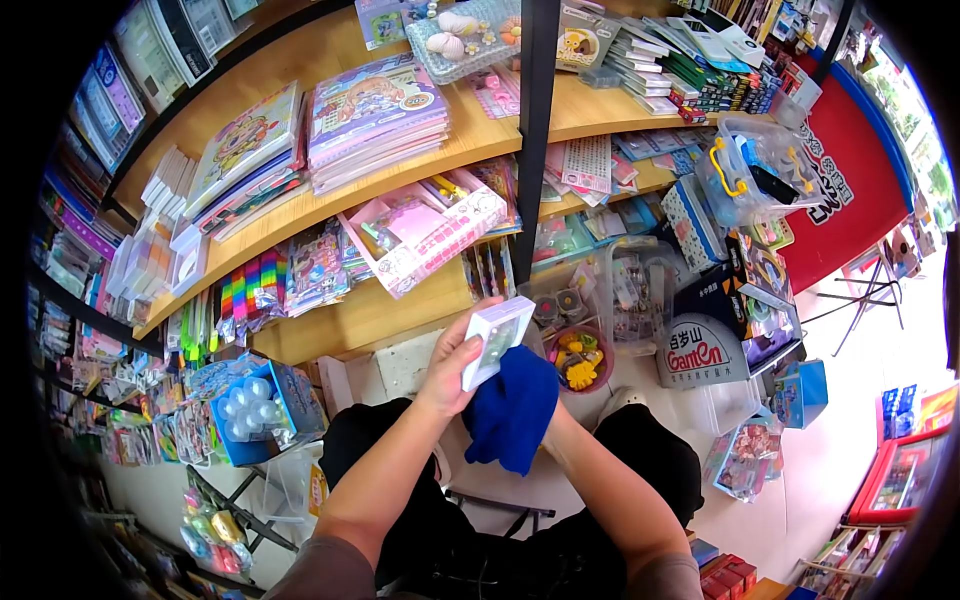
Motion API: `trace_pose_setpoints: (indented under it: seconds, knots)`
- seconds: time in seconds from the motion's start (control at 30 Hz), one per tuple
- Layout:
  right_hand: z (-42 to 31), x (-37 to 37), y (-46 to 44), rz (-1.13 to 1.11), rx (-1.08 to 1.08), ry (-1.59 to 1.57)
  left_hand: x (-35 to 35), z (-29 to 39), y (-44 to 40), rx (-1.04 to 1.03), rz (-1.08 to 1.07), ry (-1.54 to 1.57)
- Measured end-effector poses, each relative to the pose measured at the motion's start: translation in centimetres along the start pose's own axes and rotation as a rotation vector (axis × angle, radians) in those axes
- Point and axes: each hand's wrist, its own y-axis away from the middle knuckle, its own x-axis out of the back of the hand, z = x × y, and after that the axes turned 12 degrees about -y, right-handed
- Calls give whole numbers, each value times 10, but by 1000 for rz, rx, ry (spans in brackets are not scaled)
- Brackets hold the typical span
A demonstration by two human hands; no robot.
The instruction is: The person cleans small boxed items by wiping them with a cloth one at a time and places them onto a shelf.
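In my left hand [452,372] is a small white box [497,338] with a greenish picture or window on its face. The fingers wrap around its left edge. A blue cloth [515,410] covers most of my right hand [556,425], bunched up against the box's lower right side. Only the wrist and part of that hand show past the cloth, and its fingers are hidden under the folds. Both hands are held in front of me, above my knees.
Wooden shelves [330,350] with stacked books [375,120] and a pink box [425,230] stand ahead. A blue bin [285,405] is at left. At right are a pink basket [606,372], a grey GanTen carton [700,350] and a clear bin [735,190]. A black post [535,130] rises centrally.
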Motion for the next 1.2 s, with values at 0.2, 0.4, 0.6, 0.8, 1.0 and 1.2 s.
trace_pose_setpoints:
  seconds: [0.2,0.4,0.6,0.8,1.0,1.2]
  knots:
    - [-37,-29,13,100,-92,-692,-18,2,-2,-49,-50,-155]
    - [-46,-37,18,98,-126,-780,-11,-4,0,-5,-67,-268]
    - [-66,-52,37,93,-224,-839,-15,0,3,6,-39,-224]
    - [-54,-49,47,61,-328,-1076,-19,-3,1,10,-18,-246]
    - [-56,-48,48,129,-291,-708,-13,-9,0,15,-77,-289]
    - [-42,-30,71,47,-583,-824,1,-8,-7,157,35,87]
